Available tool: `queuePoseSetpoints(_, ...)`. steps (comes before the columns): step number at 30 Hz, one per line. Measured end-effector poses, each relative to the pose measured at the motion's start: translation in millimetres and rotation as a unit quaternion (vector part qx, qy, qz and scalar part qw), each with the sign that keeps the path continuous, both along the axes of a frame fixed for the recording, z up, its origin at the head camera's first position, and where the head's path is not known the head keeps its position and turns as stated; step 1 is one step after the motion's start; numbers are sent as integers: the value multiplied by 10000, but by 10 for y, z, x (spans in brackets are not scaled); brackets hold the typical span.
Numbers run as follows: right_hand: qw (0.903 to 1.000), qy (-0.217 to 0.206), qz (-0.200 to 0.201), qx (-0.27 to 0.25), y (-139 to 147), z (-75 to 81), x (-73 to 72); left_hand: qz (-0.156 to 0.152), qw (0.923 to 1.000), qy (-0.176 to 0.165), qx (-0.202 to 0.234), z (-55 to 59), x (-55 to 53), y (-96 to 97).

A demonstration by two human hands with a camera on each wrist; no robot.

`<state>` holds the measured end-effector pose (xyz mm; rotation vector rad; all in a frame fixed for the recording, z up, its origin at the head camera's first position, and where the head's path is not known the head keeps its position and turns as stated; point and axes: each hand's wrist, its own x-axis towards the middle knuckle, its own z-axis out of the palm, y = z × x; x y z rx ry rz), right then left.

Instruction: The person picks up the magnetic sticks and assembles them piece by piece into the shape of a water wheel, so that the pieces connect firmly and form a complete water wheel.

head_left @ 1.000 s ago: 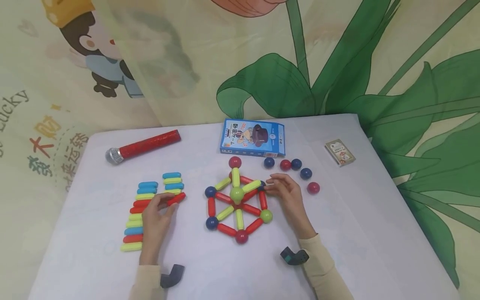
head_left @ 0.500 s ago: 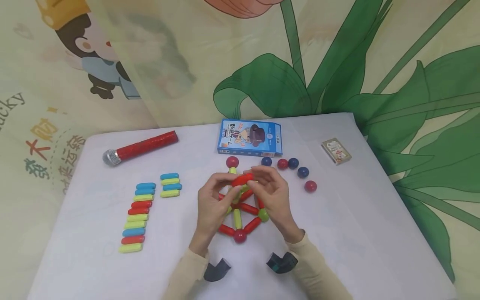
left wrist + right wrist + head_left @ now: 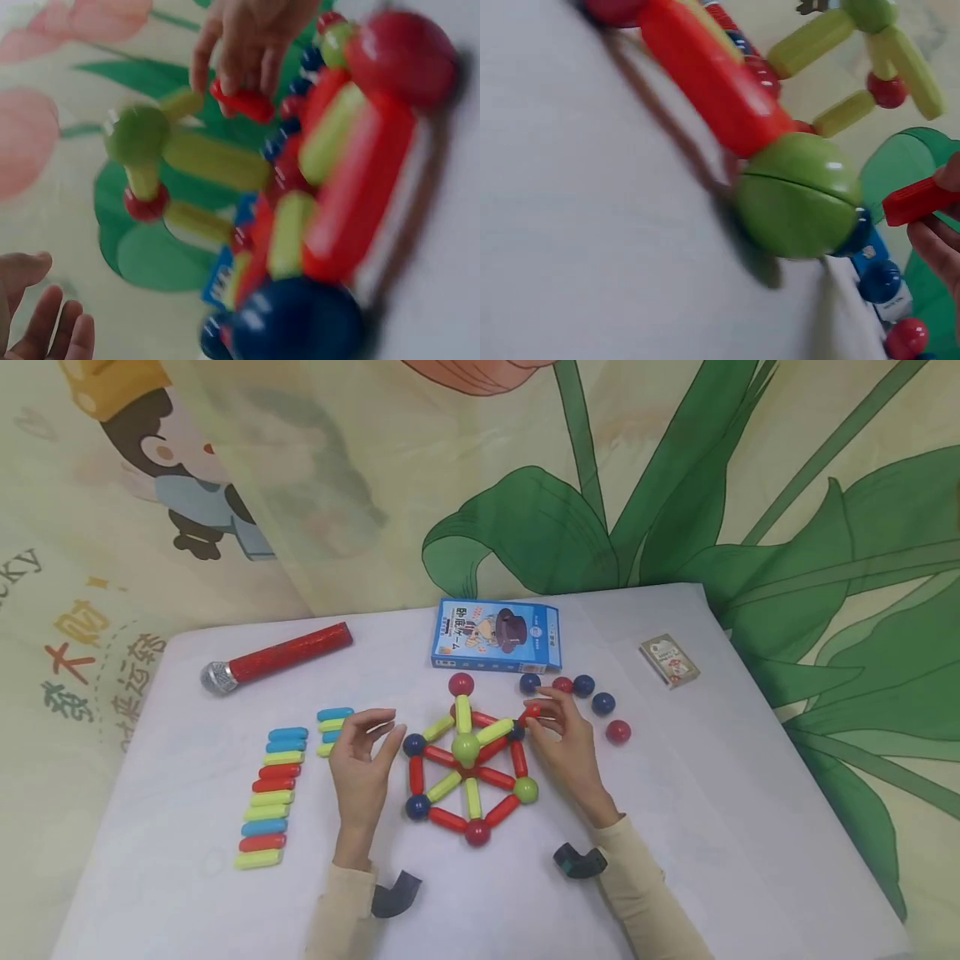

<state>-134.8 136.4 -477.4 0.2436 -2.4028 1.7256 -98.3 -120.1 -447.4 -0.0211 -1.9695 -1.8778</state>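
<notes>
Head view: the right hand [image 3: 566,739] has one smooth red rod [image 3: 532,712] pinched in its fingers, at about half past one on the multicoloured ball-and-rod frame [image 3: 497,778]. Over at nine, the left hand [image 3: 362,768] hovers, fingers parted, holding nothing; beyond lie fourteen loose blue, red and yellow-green rods [image 3: 272,797]. At two o'clock, five loose glossy balls [image 3: 603,702]: three blue, two red.

Left wrist view: the rod's up near twelve.

Right wrist view: gripped at three, one end free; apparently rod-adding, calling for careful alignment with a ball.
</notes>
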Motion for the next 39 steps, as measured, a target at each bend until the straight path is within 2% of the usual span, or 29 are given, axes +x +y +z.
queuePoseSetpoints(3, 9990, -47, 264, 360, -22, -82, -1, 64, 9986, -521, 97, -67, 7, -89)
queuePoseSetpoints(6, 9978, 97, 391, 528, -59, -102, 1, -105, 9956, -932, -1, -54, 19, -75)
queuePoseSetpoints(8, 9972, 138, 428, 601, -75, -106, -2, -269, 9937, -1082, -123, -29, 27, -45)
queuePoseSetpoints(12, 9969, 82, 474, 629, -87, -105, -6, -437, 9914, -1210, -224, -25, 27, -11)
queuePoseSetpoints(21, 9977, 134, 467, 479, -81, -103, -6, -406, 9919, -1184, -217, -25, 24, 0)
queuePoseSetpoints(26, 9979, -26, 431, 478, -40, -98, 4, -423, 9916, -1211, -172, -25, 15, -1)
queuePoseSetpoints(27, 9983, 3, 361, 460, -12, -94, 12, -428, 9915, -1220, -165, -26, 14, 1)
queuePoseSetpoints(29, 9993, 40, 59, 366, 41, 20, 66, -431, 9911, -1246, -172, -30, 14, 6)
queuePoseSetpoints(31, 9974, 373, -529, 304, 155, 72, 97, -433, 9909, -1260, -205, -37, 13, 10)
queuePoseSetpoints(33, 9892, 607, -1261, 437, 313, 77, 109, -393, 9915, -1219, -232, -94, 6, 5)
queuePoseSetpoints(34, 9835, 563, -1616, 595, 392, 71, 115, -360, 9923, -1146, -305, -115, 6, 12)
queuePoseSetpoints(36, 9699, 339, -2187, 1020, 574, -62, 100, -317, 9939, -837, -643, -149, 10, 45)
queuePoseSetpoints(37, 9645, 85, -2353, 1192, 654, -135, 95, -296, 9937, -612, -896, -159, 15, 76)
queuePoseSetpoints(39, 9580, -442, -2397, 1509, 745, -180, 126, -303, 9883, -57, -1492, -137, 36, 164)
